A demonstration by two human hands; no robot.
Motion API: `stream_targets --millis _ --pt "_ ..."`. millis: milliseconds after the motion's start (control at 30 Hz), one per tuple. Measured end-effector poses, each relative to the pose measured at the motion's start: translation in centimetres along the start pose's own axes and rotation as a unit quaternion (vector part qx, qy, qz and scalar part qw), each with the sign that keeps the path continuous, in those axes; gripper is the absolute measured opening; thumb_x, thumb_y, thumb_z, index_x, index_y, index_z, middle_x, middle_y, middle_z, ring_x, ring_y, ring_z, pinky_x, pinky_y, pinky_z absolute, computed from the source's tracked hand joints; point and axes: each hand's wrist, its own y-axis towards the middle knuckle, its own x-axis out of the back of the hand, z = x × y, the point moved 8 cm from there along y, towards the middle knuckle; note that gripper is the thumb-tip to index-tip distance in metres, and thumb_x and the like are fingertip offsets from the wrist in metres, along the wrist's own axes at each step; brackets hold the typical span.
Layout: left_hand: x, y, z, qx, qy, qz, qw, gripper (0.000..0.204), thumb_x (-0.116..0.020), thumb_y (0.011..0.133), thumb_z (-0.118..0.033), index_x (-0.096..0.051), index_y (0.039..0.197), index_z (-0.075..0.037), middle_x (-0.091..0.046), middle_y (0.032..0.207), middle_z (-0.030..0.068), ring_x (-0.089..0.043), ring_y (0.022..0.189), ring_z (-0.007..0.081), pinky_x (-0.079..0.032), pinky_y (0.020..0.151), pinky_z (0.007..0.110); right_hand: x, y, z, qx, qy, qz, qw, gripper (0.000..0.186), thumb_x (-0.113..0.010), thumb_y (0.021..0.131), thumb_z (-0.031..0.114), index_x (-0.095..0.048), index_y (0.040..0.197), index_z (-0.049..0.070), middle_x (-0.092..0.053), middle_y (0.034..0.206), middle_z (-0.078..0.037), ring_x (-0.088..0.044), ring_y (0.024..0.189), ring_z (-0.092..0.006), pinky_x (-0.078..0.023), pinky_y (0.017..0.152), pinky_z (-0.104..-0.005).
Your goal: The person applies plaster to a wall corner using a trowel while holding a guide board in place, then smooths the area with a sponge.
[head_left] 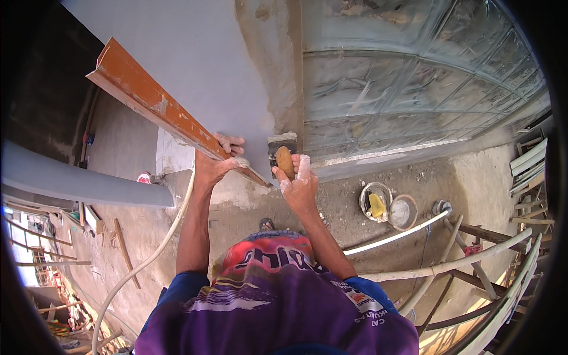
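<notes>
In my left hand (220,161) is a long orange-brown angled bar (155,96), worn and smeared with plaster. My fingers and thumb close around its lower part, and its far end slants up to the left beside the grey wall (228,77). My right hand (299,184) grips the wooden handle of a plastering trowel (283,142). The trowel's dark blade lies at the wall's corner edge, along a damp brownish plaster strip (283,100); whether it presses on it I cannot tell. White plaster coats fingers of both hands.
Right of the wall is a gridded glass window (378,83). On the floor stand a white bucket (364,204) holding something yellow and a round pan (403,213). Bamboo poles (449,267) cross the right side. A pale hose (148,260) runs past my left arm.
</notes>
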Motion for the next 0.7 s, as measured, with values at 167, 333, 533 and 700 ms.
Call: stream_targets --millis 167,333,533,700 --pt "0.1 -0.2 0.1 0.01 0.013 -0.004 1.0 0.042 -0.085 0.063 -0.016 -0.049 0.083 -0.006 -0.063 0.1 0.0208 -0.065 0.084 0.0238 -0.054 0.073 0.033 4.0 4.0 6.1 0.05 0.086 -0.097 0.99 0.035 -0.071 0.077 0.011 -0.049 0.1 -0.003 -0.062 0.081 -0.02 -0.063 0.072 -0.0333 -0.05 0.067 -0.0381" --pt "-0.2 0.1 0.1 0.007 0.006 -0.006 1.0 0.041 -0.085 0.062 -0.013 -0.049 0.082 -0.006 -0.063 0.099 0.0207 -0.065 0.084 0.0238 -0.054 0.072 0.034 1.0 3.3 2.9 0.025 0.012 -0.022 0.999 0.037 -0.072 0.076 0.012 -0.047 0.1 -0.001 -0.061 0.08 -0.021 -0.062 0.072 -0.0367 -0.049 0.065 -0.04" --pt "0.0 -0.1 -0.2 0.018 -0.005 -0.026 0.999 0.04 -0.083 0.058 -0.009 -0.05 0.081 -0.005 -0.063 0.094 0.0199 -0.064 0.082 0.0227 -0.055 0.071 0.035 2.6 2.6 5.1 0.023 0.057 -0.054 0.997 0.038 -0.073 0.076 0.014 -0.049 0.101 -0.003 -0.062 0.082 -0.02 -0.064 0.073 -0.0317 -0.05 0.065 -0.0384" --pt "-0.2 -0.1 -0.1 0.027 0.003 -0.026 0.999 0.038 -0.08 0.058 -0.005 -0.05 0.081 -0.005 -0.063 0.094 0.0203 -0.064 0.082 0.023 -0.055 0.072 0.036 2.9 5.1 6.5 0.051 0.033 -0.044 0.997 0.037 -0.072 0.077 0.012 -0.049 0.101 -0.003 -0.062 0.082 -0.021 -0.064 0.075 -0.0345 -0.05 0.064 -0.0385"
